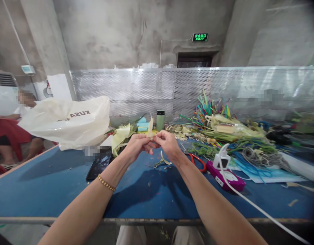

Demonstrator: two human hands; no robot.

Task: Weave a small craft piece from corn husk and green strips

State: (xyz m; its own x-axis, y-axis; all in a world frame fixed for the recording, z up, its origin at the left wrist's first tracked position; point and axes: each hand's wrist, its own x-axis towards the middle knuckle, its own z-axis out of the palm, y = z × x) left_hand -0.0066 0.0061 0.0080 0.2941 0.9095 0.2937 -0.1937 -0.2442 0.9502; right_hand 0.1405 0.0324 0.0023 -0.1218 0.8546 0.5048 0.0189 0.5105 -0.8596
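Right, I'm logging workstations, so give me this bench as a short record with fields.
left hand: fingertip grip at the lower end of a pale, curved leaf-like strip
right hand: fingertip grip at the same end
beyond hands: green cylindrical bottle with black lid
left of hands: flat black-screened device; large white plastic bag
right of hands: red-handled scissors; magenta box; white plastic charger
surface: blue tabletop
wall: green-lit exit sign

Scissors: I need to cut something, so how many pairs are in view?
1: red-handled scissors, on the blue table, just left of the purple box. Clutter may hide others.
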